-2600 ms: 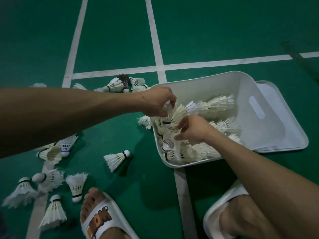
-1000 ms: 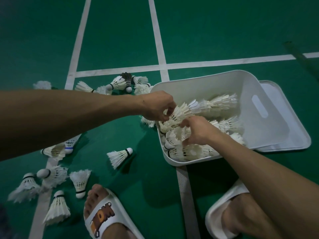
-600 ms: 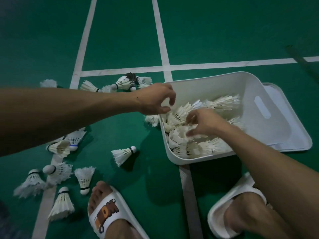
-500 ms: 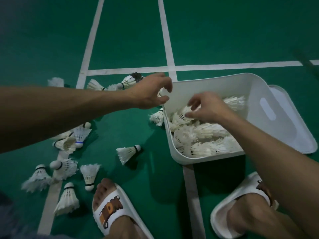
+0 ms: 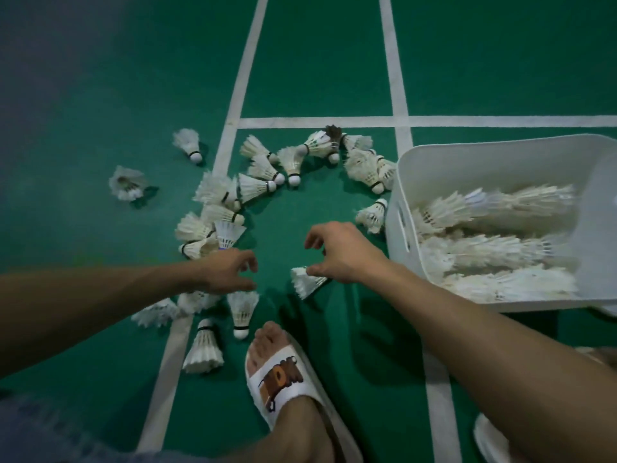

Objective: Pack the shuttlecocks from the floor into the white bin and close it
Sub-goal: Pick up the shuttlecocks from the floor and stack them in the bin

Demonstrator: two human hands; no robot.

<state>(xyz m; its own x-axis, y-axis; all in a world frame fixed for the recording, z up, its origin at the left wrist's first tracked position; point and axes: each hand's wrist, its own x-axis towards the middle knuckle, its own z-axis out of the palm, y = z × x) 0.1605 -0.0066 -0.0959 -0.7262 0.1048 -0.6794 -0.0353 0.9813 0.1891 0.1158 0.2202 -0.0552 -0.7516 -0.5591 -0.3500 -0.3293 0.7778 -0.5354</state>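
Head view: left hand (image 5: 227, 270) and right hand (image 5: 337, 252) hang open, holding nothing, low over loose shuttlecocks (image 5: 257, 188) to grab more. Right thumb touches the nearest shuttlecock (image 5: 305, 284), left of the white bin (image 5: 500, 168).

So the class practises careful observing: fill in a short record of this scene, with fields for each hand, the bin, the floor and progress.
Left hand: open, above the floor, holding nothing
Right hand: thumb on a loose shuttlecock; grip unclear
White bin: uncovered, holding nested shuttlecock rows
Floor shuttlecocks: many scattered left of the bin
Progress: packing unfinished; bin not closed
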